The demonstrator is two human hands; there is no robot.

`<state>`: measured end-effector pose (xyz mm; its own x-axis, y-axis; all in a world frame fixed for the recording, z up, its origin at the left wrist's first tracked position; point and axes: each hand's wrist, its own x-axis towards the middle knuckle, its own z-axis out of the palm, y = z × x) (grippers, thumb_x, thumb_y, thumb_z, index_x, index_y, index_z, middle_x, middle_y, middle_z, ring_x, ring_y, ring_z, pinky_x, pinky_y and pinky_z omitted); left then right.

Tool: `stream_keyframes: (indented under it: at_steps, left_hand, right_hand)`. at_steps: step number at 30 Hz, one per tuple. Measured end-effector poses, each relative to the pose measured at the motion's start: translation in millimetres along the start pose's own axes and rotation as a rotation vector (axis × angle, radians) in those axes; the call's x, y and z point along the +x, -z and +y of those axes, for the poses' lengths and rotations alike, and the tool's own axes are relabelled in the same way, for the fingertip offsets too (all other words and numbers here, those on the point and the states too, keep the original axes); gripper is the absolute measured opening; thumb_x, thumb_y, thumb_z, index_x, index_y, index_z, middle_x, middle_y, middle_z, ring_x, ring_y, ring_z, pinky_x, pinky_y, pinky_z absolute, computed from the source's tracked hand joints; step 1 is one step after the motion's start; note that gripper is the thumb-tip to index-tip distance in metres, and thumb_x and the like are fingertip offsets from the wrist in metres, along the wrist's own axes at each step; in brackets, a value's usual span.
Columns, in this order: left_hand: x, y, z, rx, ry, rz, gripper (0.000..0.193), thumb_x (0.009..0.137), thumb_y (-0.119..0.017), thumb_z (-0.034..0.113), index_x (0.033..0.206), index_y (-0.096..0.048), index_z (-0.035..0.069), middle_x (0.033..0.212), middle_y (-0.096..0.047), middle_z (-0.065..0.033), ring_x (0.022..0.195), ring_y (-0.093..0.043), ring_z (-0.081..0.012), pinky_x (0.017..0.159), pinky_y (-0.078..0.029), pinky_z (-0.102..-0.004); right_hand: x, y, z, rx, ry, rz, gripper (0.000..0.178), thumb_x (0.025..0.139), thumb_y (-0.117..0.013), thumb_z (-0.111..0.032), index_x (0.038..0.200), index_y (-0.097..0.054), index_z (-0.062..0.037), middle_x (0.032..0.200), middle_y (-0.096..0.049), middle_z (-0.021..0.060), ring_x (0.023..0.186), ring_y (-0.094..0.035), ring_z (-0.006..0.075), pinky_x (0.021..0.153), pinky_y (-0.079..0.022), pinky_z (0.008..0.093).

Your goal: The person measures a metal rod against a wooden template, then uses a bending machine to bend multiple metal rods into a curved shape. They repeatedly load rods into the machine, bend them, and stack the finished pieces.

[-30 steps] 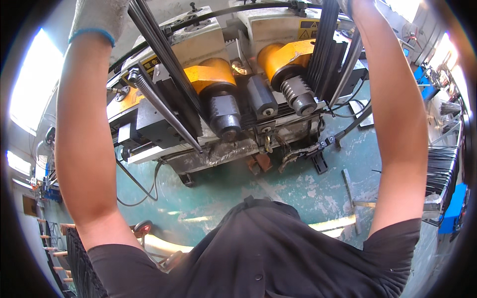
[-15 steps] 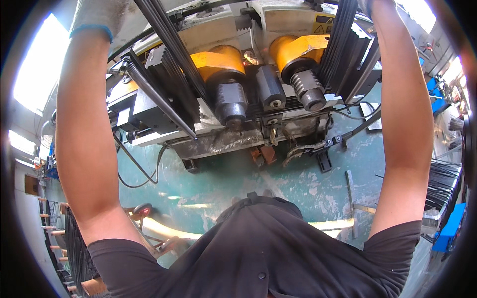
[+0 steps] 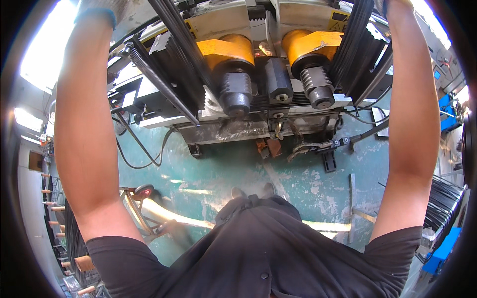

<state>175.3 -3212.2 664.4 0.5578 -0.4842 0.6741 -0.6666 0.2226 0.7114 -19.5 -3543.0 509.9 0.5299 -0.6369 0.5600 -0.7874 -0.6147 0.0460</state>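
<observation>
Bright daylight, hard fisheye bend, sharp in the middle.

Light pours in from blown-out white openings at the upper left and top right, washing out those corners. The green floor (image 3: 308, 184) catches pale streaks of glare. The machine (image 3: 258, 64) is crisp and evenly lit, with dark shadow beneath it. Straight edges bow toward the black rim, where detail smears.
</observation>
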Motion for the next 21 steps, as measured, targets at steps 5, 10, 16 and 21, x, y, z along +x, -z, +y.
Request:
stream_keyframes:
  at_steps: [5, 10, 16, 21]
  left_hand:
    - [-14, 12, 13, 0.084, -0.003, 0.049, 0.03, 0.096, -0.072, 0.021, 0.123, -0.072, 0.007, 0.104, -0.074, -0.0102, 0.093, -0.072, -0.0275, 0.083, -0.059, -0.0431]
    - [-17, 25, -4, 0.124, -0.019, 0.084, 0.026, 0.095, -0.072, 0.021, 0.118, -0.075, 0.008, 0.101, -0.076, -0.0104, 0.09, -0.073, -0.0286, 0.081, -0.059, -0.0438]
    - [-55, 67, -24, 0.228, -0.095, 0.125, 0.023, 0.093, -0.072, 0.02, 0.111, -0.079, 0.01, 0.097, -0.077, -0.0106, 0.087, -0.073, -0.03, 0.078, -0.059, -0.0447]
    - [-184, 158, 18, 1.268, -0.27, -0.251, 0.021, 0.091, -0.072, 0.02, 0.106, -0.083, 0.011, 0.094, -0.078, -0.0108, 0.084, -0.074, -0.0312, 0.076, -0.059, -0.0454]
  right_hand:
    - [4, -16, -29, 0.068, 0.061, 0.009, 0.043, 0.105, -0.075, -0.036, 0.13, -0.075, -0.0013, 0.126, -0.073, 0.0082, 0.112, -0.065, 0.0192, 0.094, -0.055, 0.0357]
    - [-14, -40, -19, 0.097, 0.1, 0.012, 0.042, 0.105, -0.076, -0.035, 0.129, -0.076, -0.0006, 0.124, -0.075, 0.0083, 0.11, -0.067, 0.0187, 0.092, -0.056, 0.0348]
    - [-61, -23, -3, 0.212, 0.14, 0.068, 0.04, 0.105, -0.078, -0.033, 0.127, -0.077, 0.0003, 0.121, -0.077, 0.0084, 0.107, -0.069, 0.0181, 0.09, -0.058, 0.0338]
    - [-148, 11, -71, 0.581, 0.196, 0.168, 0.039, 0.105, -0.078, -0.032, 0.126, -0.078, 0.0011, 0.118, -0.078, 0.0085, 0.104, -0.071, 0.0176, 0.088, -0.059, 0.0329]
